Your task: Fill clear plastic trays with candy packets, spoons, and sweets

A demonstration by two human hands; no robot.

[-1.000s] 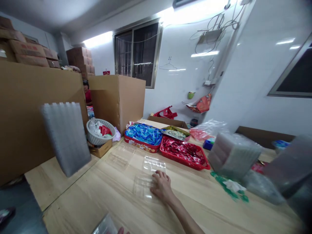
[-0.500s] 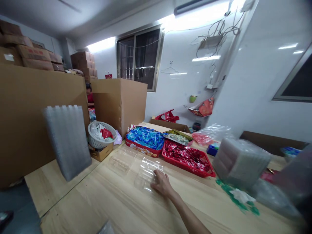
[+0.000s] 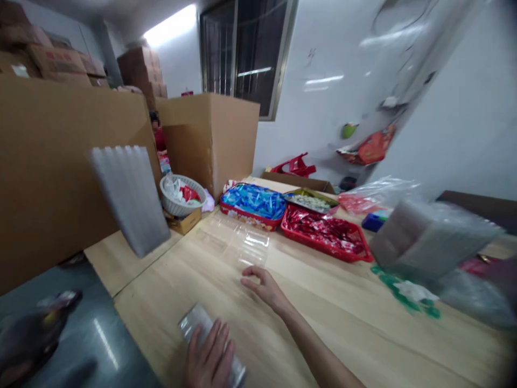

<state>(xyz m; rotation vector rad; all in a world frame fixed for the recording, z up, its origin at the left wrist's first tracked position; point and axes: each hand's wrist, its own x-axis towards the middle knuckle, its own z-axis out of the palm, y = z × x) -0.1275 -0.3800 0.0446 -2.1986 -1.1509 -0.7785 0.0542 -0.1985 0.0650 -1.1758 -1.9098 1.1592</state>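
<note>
My left hand point(image 3: 210, 358) lies over a narrow stack of clear plastic trays point(image 3: 196, 322) at the near table edge, its fingers curled across the top; the thumb is hidden. My right hand point(image 3: 263, 288) hovers just in front of a clear plastic tray point(image 3: 255, 245), thumb and forefinger apart, with nothing visible between them. That tray lies flat on the wooden table point(image 3: 315, 334), and another clear tray point(image 3: 218, 233) lies beside it on the left. Behind them stand a tin of blue packets point(image 3: 254, 202) and a red basket of red packets point(image 3: 323, 231).
A tall stack of clear trays point(image 3: 131, 202) leans at the left, near a grey basket point(image 3: 181, 196). Big cardboard boxes point(image 3: 234, 140) rise behind. On the right sit a plastic-wrapped block point(image 3: 420, 237) and green scraps point(image 3: 398, 291). A person point(image 3: 158, 132) is partly visible between the boxes.
My view has tilted down and turned left. My left hand has come into view on the narrow stack. My right hand has drawn back from the flat tray towards me.
</note>
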